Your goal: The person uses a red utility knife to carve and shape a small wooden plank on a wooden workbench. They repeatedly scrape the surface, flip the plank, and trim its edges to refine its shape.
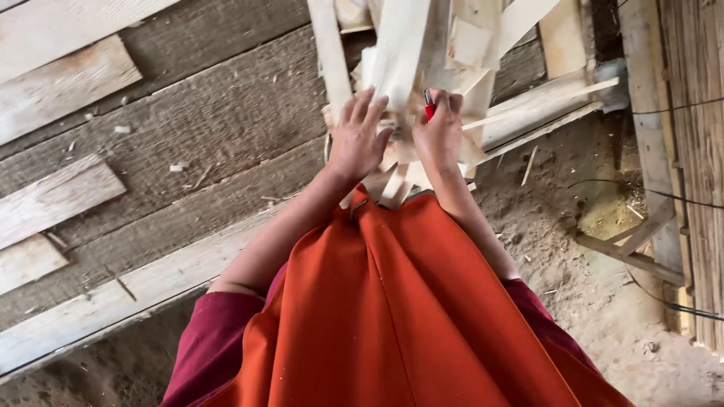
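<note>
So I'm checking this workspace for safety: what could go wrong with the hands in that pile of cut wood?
1. The left hand presses bare on rough pale wood strips; splinters seem likely.
2. The strips lie crisscrossed and loose, so the pile could shift and pinch a finger.
3. The right hand grips a red pen while also touching the wood, leaving it less free to catch a sliding piece.

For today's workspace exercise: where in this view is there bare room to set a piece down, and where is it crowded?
Free: the weathered grey boards left of the left hand, bordered by pale planks at the far left; only chips lie there. Also the sandy ground right of the right hand. Crowded: the pile of pale wood strips under both hands.
</note>
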